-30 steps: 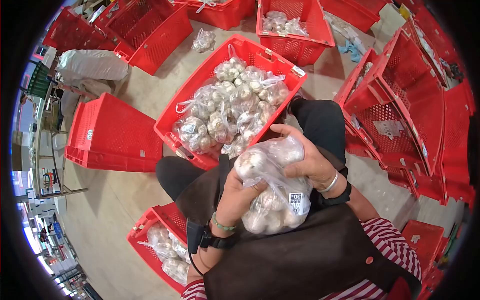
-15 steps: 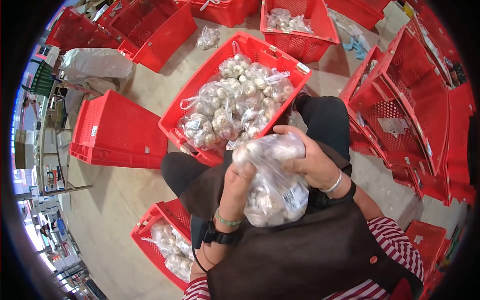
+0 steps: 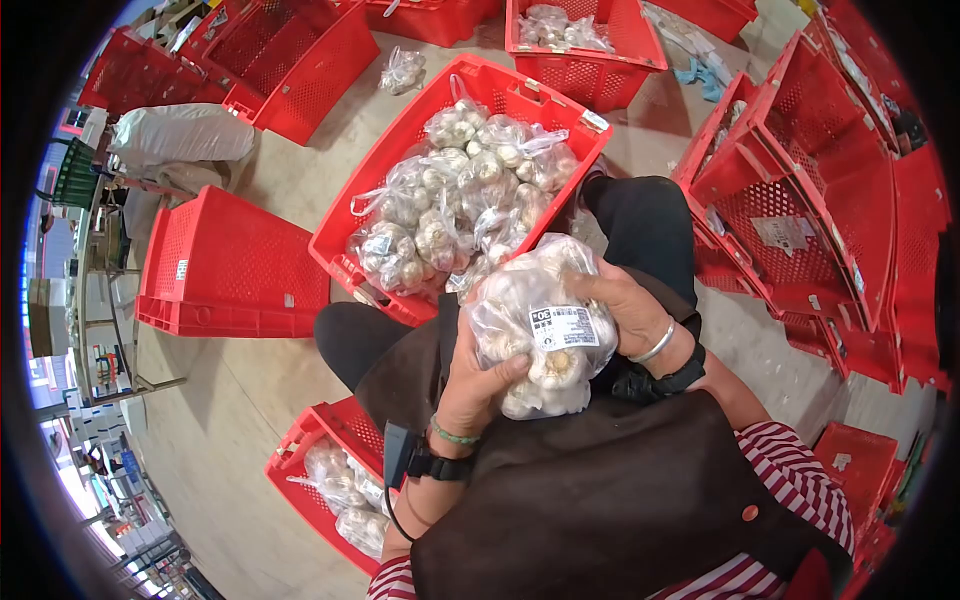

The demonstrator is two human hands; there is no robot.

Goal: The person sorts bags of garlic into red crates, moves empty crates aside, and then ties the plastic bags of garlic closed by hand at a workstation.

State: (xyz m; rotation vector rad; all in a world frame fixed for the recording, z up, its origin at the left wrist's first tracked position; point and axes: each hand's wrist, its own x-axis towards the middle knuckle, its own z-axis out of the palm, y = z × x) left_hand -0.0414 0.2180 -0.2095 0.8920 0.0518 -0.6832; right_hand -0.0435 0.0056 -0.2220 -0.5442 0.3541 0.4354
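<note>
Between my two hands, above my lap, is a clear plastic bag of garlic (image 3: pixel 520 290) with a white printed label facing up. My left hand (image 3: pixel 478 375) grips its lower left side, thumb pressed on the plastic. On the right side, my right hand (image 3: pixel 632 312) is wrapped round the bag with its thumb on top; some fingers of both hands are hidden behind it. Just beyond stands a red crate (image 3: pixel 335 195) between my knees, holding several bags of garlic (image 3: pixel 480 180).
A smaller red crate (image 3: pixel 300 505) with garlic bags stands at my lower left. An upturned red crate (image 3: pixel 240 265) is on the left. Stacked red crates (image 3: pixel 800 220) rise on the right. One bag of garlic (image 3: pixel 402 70) lies on the floor behind the middle crate.
The garlic bag has been turned in my hands, so its label now faces up near the middle. Both hands have shifted their hold and moved slightly away from my body.
</note>
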